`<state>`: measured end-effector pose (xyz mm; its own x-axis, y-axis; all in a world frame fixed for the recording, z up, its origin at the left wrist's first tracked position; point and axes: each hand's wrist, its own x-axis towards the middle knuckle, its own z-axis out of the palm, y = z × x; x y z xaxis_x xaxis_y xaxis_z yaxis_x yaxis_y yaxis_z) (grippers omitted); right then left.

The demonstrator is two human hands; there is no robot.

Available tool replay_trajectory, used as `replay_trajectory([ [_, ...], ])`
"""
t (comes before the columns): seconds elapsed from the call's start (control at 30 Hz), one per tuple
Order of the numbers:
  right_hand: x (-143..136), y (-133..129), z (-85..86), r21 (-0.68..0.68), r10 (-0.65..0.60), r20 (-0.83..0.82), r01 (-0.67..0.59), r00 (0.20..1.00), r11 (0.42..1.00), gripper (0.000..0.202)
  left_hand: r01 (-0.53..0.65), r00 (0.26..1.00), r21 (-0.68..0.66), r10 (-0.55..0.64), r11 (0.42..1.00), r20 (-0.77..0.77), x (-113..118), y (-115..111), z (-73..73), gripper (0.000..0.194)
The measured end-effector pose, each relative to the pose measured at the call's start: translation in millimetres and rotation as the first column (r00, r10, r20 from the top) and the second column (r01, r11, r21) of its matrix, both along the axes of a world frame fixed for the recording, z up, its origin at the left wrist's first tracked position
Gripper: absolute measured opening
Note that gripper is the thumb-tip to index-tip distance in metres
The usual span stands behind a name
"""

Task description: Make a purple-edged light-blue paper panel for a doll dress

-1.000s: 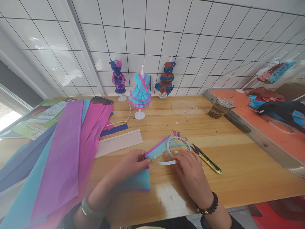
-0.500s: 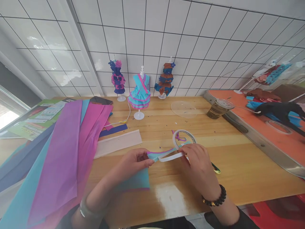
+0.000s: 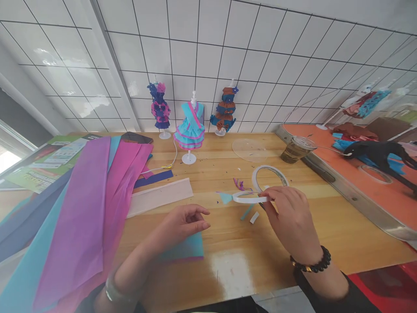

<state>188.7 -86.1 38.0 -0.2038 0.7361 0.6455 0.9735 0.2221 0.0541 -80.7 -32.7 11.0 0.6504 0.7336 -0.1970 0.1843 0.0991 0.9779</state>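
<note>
My right hand is closed on a roll of white tape, with a looped white strip reaching left from the fingers. At the loop's left end shows a piece of light-blue paper; whether it is stuck to the strip I cannot tell. My left hand holds nothing, thumb and fingers apart, above a light-blue sheet with a purple edge. Small scraps of white and blue lie between the hands, and purple scraps lie behind the strip.
Pink, purple and blue sheets are piled at left beside a pale strip. Several small dress forms, one in a blue dress, stand along the tiled wall. A cup stands near the metal-edged orange surface.
My left hand has let go of the blue strip. My right hand has moved right and slightly up with the tape roll, and the blue piece has moved away from my left fingers.
</note>
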Motion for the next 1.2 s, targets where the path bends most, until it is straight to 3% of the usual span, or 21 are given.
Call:
replay_trajectory([
  [0.2, 50, 0, 15.2, 0.148, -0.184, 0.187, 0.158, 0.965, 0.976, 0.008, -0.052, 0.996, 0.055, 0.056, 0.997, -0.076, -1, 1, 1.5, 0.039],
  [0.43, 118, -9, 33.0, 0.398, -0.413, 0.376, 0.258, 0.829, 0.88, 0.013, -0.051, 0.991, 0.071, 0.059, 0.996, -0.12, -1, 2, -2.3, 0.036],
  [0.53, 142, -11, 34.2, 0.431, -0.463, 0.397, 0.284, 0.792, 0.856, 0.016, -0.038, 0.99, 0.073, 0.047, 0.997, -0.132, 0, 2, -2.8, 0.035],
  [0.63, 160, -10, 23.9, 0.374, -0.477, 0.395, 0.337, 0.785, 0.864, 0.017, -0.031, 0.988, 0.066, 0.041, 0.997, -0.151, 0, 1, -1.3, 0.036],
  [0.73, 171, -7, 1.6, 0.244, -0.432, 0.319, 0.368, 0.844, 0.897, 0.016, -0.035, 0.985, 0.054, 0.043, 0.998, -0.166, 1, 1, -1.0, 0.036],
  [0.83, 171, -8, -24.1, 0.158, -0.32, 0.208, 0.292, 0.924, 0.943, 0.013, -0.051, 0.984, 0.044, 0.058, 0.998, -0.169, 0, 2, -4.2, 0.036],
  [0.97, 160, -13, -46.1, 0.098, -0.191, 0.173, 0.176, 0.966, 0.98, 0.011, -0.055, 0.985, 0.006, 0.055, 0.998, -0.163, 0, 4, -7.4, 0.039],
  [1.07, 142, -19, -46.5, 0.07, -0.099, 0.147, 0.09, 0.984, 0.993, 0.007, -0.068, 0.98, 0.041, 0.075, 0.997, -0.182, 4, 5, -2.7, 0.039],
  [1.2, 97, -25, -27.9, 0.056, 0.094, 0.096, -0.1, 0.991, 0.993, 0.008, -0.069, 0.988, 0.022, 0.071, 0.997, -0.135, 16, 3, 10.9, 0.038],
])
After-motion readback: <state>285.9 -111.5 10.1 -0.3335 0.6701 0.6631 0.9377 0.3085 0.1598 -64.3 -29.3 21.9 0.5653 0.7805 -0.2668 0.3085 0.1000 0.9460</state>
